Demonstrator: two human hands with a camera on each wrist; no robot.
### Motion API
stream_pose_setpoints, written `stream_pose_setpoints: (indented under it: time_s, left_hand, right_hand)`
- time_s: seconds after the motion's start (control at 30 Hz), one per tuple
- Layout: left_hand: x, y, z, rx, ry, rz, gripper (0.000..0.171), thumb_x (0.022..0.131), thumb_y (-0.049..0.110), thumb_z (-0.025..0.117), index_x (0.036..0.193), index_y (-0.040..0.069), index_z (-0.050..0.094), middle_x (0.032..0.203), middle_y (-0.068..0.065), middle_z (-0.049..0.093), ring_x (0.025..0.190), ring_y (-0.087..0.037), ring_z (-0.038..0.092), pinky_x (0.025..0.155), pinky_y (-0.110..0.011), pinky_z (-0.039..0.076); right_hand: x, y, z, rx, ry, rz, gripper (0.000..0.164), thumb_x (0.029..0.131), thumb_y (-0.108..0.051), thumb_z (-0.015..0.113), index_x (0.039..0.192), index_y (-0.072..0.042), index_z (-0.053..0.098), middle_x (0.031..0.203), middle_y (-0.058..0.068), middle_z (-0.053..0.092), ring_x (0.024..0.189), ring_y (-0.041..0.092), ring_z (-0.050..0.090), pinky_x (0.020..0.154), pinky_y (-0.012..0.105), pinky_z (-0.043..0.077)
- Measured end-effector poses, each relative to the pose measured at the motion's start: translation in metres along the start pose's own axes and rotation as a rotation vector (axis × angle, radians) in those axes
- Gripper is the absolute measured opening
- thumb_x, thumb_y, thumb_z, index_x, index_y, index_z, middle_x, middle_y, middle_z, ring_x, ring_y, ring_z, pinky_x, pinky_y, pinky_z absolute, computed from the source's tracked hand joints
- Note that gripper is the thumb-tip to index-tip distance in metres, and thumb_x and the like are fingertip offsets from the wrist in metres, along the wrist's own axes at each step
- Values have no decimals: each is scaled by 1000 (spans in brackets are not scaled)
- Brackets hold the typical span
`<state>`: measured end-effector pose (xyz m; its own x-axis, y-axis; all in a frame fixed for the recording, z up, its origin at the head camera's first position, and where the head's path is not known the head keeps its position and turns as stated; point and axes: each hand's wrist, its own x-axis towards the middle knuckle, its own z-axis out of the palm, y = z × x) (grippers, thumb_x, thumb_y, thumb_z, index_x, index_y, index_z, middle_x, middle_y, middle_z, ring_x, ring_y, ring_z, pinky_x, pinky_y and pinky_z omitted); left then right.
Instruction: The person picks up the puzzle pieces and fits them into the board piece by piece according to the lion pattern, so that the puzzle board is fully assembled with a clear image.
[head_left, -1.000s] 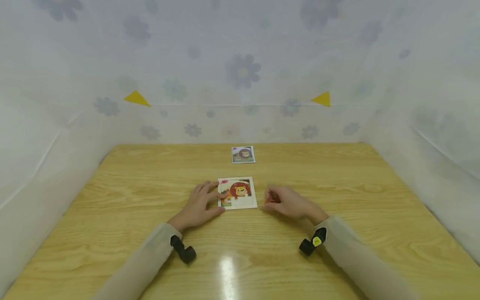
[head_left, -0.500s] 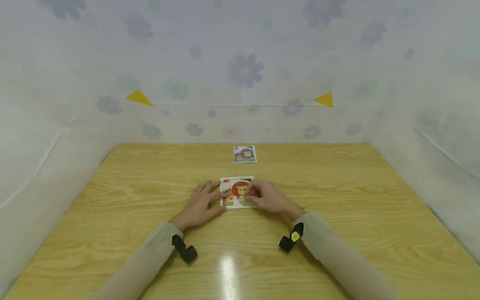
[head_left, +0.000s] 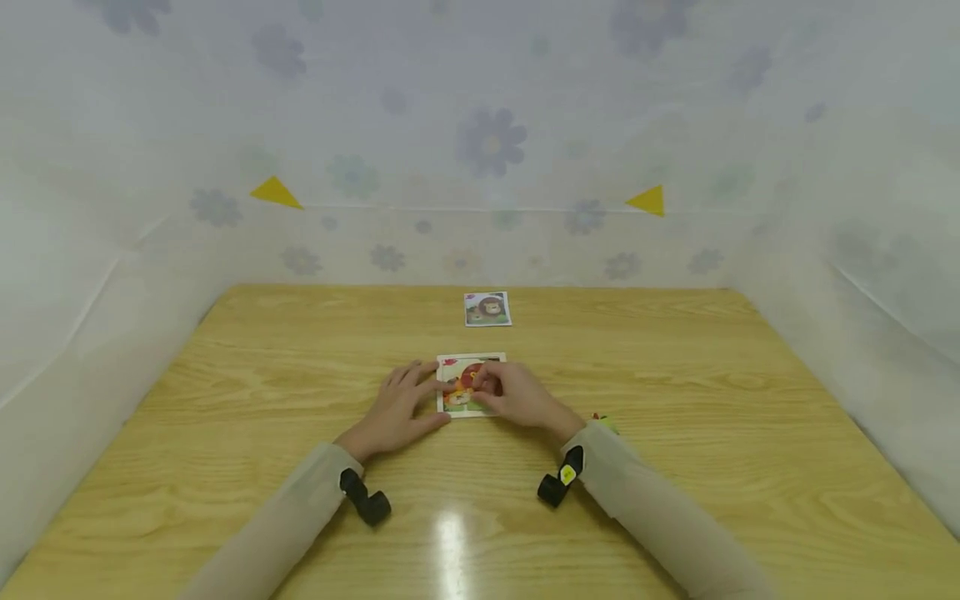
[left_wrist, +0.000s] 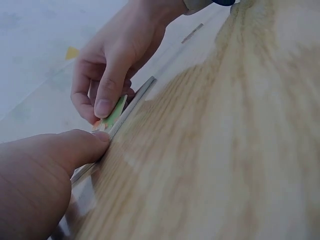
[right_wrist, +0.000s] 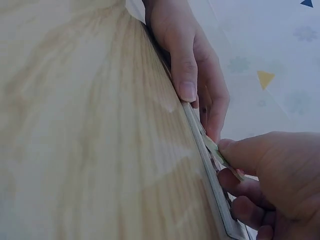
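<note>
A square lion jigsaw puzzle (head_left: 468, 357) with a pale frame lies flat on the table in the head view. My left hand (head_left: 401, 412) rests along its left side, fingers spread and nearly straight; in the left wrist view its thumb (left_wrist: 90, 145) touches the frame's edge. Over the puzzle's right half is my right hand (head_left: 521, 400), which hides part of the lion. Between its thumb and finger it pinches a green-printed puzzle piece (left_wrist: 117, 111), tilted above the frame. The right wrist view shows this piece edge-on, close to the frame.
Behind the puzzle lies a small card (head_left: 487, 309) printed with a similar lion picture. A loose green and red piece (head_left: 604, 422) lies beside my right cuff. Flower-patterned white cloth (head_left: 480, 242) stands around the wooden table (head_left: 300, 333) at the back and sides.
My right hand has moved left from beside the puzzle to above it, carrying the piece. The loose piece near the right cuff has come into view. My left hand stays put.
</note>
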<state>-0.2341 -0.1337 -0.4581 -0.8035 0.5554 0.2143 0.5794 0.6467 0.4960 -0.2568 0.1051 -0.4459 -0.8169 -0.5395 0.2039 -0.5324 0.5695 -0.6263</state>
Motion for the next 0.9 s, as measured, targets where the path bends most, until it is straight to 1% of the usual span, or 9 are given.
stream_pose_setpoints:
  time_s: [0.13,0.23,0.37,0.47,0.57,0.67,0.77,0.9]
  left_hand:
    - [0,1,-1,1,-5,-2,42,92,39,63,131,22,60,153,-15,34,143,-45,20,112,-64,13]
    - [0,2,-1,-1,-9,-8,43,92,39,63,131,21,60,153,-15,34,143,-44,20,113,-64,13]
    - [-1,3,-1,-3,-8,-14,43,92,38,63,131,21,59,153,-15,34,143,-44,21,113,-63,13]
    - [0,4,-1,-3,-6,-13,43,92,38,63,131,22,59,153,-15,34,143,-44,21,113,-63,13]
    - [0,4,-1,-9,-8,-18,43,92,39,62,132,22,59,154,-15,34,143,-44,21,114,-62,12]
    - [-1,4,-1,-6,-4,-17,42,92,39,63,131,23,60,153,-15,34,143,-43,22,114,-62,12]
    - [-1,5,-2,-3,2,-15,42,92,38,63,130,23,60,153,-15,35,142,-43,22,113,-62,13]
    - [-1,5,-2,-5,2,-13,43,92,39,63,131,22,60,153,-15,35,142,-44,22,113,-63,13]
  right_hand:
    - [3,-7,0,-73,7,36,9,86,-19,74,86,-13,67,64,-4,57,55,4,45,52,19,37]
    - [5,-14,-2,-135,-4,92,12,85,-22,75,85,-14,66,63,-4,56,53,6,45,50,20,35]
    - [7,-24,-5,-255,-26,189,30,82,-30,77,90,-9,58,68,-1,55,57,10,45,51,23,33]
    - [8,-29,-8,-299,-46,245,39,81,-33,79,93,-7,52,70,0,51,59,13,43,51,25,31]
    - [8,-30,-8,-284,-54,253,39,81,-32,78,93,-7,52,69,0,49,58,13,41,51,23,29]
    - [5,-28,-6,-253,-48,215,36,83,-31,77,94,-6,53,68,0,50,57,11,41,50,22,30]
    - [2,-24,-5,-206,-43,171,38,84,-31,75,100,-4,53,69,-1,51,57,9,43,51,21,33]
    - [-3,-14,-6,-73,-38,95,38,88,-25,71,109,-1,52,72,1,52,60,8,44,55,21,36]
